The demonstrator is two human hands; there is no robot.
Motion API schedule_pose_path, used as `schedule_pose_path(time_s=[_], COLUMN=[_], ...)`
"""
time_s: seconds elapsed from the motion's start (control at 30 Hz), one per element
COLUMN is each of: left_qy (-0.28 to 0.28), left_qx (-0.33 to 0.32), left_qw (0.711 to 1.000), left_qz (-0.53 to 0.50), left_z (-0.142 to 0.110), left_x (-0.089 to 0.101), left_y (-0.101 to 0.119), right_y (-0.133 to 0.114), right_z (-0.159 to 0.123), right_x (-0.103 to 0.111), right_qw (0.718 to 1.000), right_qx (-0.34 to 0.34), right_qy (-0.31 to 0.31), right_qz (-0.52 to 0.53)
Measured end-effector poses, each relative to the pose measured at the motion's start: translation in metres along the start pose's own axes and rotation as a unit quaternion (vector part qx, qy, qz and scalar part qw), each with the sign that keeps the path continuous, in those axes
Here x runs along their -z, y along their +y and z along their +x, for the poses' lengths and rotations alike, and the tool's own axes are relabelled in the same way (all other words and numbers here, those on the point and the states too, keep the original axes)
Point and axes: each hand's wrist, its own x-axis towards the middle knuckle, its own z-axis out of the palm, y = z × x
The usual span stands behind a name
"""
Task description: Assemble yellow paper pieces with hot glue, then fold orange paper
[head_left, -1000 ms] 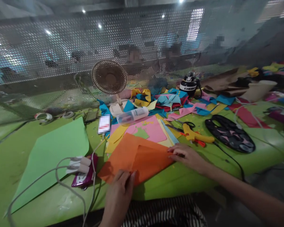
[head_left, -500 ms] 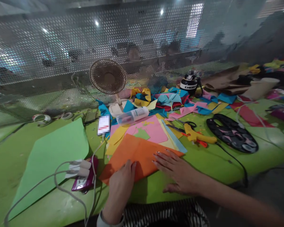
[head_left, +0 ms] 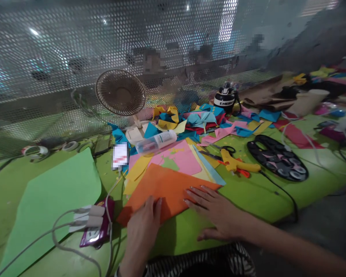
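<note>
A sheet of orange paper, folded over, lies at the table's front on other sheets. My right hand is flat on its right part, fingers spread and stretched out, thumb on the green table below the paper's edge. My left hand presses on the lower left of the orange paper. Its thumb and index finger are close together on the paper; the other fingers are bent and partly hidden. Behind the orange paper are a pink sheet and yellow paper, with a clear bottle lying across their far edge.
A green sheet lies left, beside a purple packet with white chargers and cables. To the right are a yellow glue gun, scissors and a black palette. Behind stand a fan and crumpled coloured paper.
My right hand has let go of the paper's right corner, moved left and flattened onto the paper. The paper's fold now lies flatter. My left hand stays near the lower edge. The view has shifted slightly.
</note>
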Motion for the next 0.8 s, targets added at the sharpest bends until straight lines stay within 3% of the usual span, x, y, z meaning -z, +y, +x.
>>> schedule_pose_path(time_s=[0.13, 0.5, 0.8], left_qy=[0.021, -0.059, -0.069], left_qx=[-0.02, 0.042, 0.045], left_qw=[1.0, 0.997, 0.997], left_qz=[0.001, 0.016, 0.009], left_z=[0.0, 0.011, 0.015], left_x=[-0.001, 0.004, 0.001], left_y=[-0.007, -0.005, -0.007], right_y=[0.001, 0.001, 0.004], right_z=[-0.001, 0.0, -0.001], right_x=[-0.001, 0.001, -0.001], right_qw=[1.0, 0.999, 0.999], right_qx=[-0.004, 0.003, -0.001], right_qy=[0.005, 0.035, 0.041], right_qz=[0.011, 0.002, 0.013])
